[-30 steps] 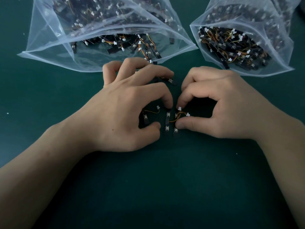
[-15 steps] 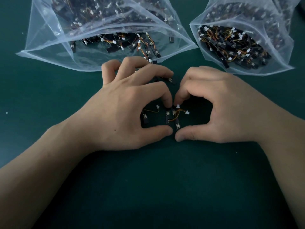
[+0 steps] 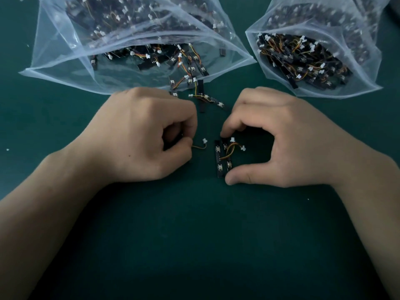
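Two bags [image 3: 65, 68] [image 3: 359, 87] behind; L hand [image 3: 138, 137] grips 1 wired strip [image 3: 197, 147], R hand [image 3: 287, 139] pinches 2 strips [image 3: 218, 158].

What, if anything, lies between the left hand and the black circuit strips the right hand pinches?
Nothing does: only green mat separates the left hand from the black circuit strips in the right hand. The left hand's orange wire and white connector reach into that gap.

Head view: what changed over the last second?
The left hand drew left off the pile and curled its fingers, now gripping one wired part, its lead and white plug trailing out. The right hand keeps its thumb-and-forefinger pinch on the two strips. The left bag and right bag lie unmoved.
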Motion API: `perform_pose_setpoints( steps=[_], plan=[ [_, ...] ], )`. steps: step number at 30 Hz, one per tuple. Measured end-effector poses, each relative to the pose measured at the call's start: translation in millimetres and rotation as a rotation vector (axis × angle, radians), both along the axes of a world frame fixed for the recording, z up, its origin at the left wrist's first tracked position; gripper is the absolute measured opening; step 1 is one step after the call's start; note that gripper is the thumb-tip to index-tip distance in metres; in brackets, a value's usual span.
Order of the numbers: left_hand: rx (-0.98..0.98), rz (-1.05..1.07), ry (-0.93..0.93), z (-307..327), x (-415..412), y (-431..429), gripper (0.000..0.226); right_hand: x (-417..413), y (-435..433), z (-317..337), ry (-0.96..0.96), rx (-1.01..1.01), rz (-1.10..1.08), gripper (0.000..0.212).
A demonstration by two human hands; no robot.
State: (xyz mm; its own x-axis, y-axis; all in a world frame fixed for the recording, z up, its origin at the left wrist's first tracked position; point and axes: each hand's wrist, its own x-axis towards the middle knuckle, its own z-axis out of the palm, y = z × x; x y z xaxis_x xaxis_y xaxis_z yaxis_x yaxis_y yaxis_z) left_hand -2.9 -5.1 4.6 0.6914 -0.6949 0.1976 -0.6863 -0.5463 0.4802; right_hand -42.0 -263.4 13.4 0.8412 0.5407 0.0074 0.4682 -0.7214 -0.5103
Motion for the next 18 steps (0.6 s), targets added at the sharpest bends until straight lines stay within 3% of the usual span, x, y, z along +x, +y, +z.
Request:
perform_pose_setpoints(
  steps=[6,18],
  plan=[
    [-0.02,-0.146,0.054,-1,2,-1,0.006,-2,5,0,-0.009,-0.01,0.024,0.057],
    [-0.12,-0.137,0.226,7,-1,0,0.011,-6,15,-2,-0.034,-0.028,0.087,0.053]
  ],
)
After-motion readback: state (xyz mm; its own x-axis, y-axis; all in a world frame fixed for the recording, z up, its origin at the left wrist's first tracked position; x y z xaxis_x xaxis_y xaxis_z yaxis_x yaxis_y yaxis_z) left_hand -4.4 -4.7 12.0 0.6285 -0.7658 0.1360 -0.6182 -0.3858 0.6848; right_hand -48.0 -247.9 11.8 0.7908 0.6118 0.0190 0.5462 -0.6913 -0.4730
